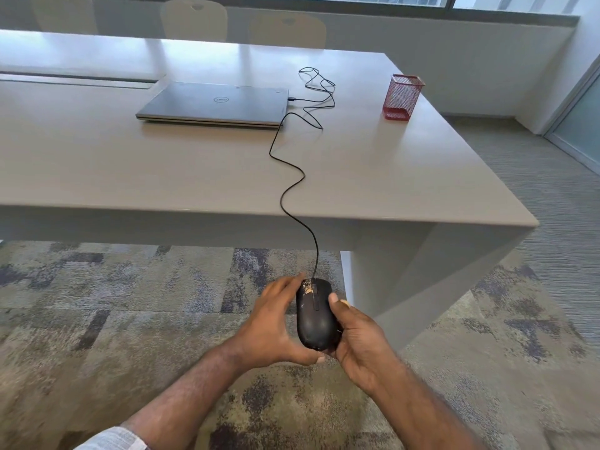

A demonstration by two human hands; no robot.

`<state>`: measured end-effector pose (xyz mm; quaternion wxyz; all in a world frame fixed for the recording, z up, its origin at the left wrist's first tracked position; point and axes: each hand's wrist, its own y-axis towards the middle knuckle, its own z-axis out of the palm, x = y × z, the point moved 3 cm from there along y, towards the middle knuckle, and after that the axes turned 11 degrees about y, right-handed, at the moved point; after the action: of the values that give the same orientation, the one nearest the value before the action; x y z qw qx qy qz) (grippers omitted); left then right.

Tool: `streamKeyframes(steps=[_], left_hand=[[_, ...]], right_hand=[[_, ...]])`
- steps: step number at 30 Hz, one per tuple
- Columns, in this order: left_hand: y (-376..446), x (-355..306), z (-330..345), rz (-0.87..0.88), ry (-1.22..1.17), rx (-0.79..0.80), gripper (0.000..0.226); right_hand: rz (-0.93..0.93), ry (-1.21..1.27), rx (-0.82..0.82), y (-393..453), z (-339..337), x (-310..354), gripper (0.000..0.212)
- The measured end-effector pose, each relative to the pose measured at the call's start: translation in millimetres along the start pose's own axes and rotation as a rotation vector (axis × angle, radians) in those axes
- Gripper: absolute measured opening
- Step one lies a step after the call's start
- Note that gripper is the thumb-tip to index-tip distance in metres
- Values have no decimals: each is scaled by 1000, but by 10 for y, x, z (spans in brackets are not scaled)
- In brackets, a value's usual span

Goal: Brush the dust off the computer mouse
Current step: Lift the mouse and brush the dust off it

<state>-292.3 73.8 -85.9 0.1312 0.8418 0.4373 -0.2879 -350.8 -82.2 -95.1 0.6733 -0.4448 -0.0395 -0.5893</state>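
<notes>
A black wired computer mouse point(315, 315) is held in the air over the carpet, in front of the table's near edge. Pale dust specks sit on its front left button beside the scroll wheel. My left hand point(274, 323) cups the mouse's left side and rear, fingers reaching to the dusty front. My right hand point(358, 339) grips the right side, thumb resting on the right button. The mouse's black cable point(292, 186) runs up over the table edge to a closed grey laptop point(216, 103).
The grey table point(422, 177) stretches ahead, its corner and leg panel just right of my hands. A red mesh pen holder point(402, 97) stands at the far right of the table. Chairs point(194, 19) line the far side. Patterned carpet lies below.
</notes>
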Motion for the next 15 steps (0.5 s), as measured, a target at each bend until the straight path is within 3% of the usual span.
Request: streamKeyframes(steps=[3,5,11,15], left_hand=[[-46,44,-8,-3,-64,14,149],[-85,75,-43,-15,-115,-52,140],[-197,130,-154,44,-241,-324,43],[-217,91,-130,49,-213,-293,15]], right_hand=[[-5,9,-9,22,-9,15,47],[-12,8,-21,31,-23,22,46],[-23,-22,-56,78,-78,4,50],[-31,-20,-77,113,-110,13,55]])
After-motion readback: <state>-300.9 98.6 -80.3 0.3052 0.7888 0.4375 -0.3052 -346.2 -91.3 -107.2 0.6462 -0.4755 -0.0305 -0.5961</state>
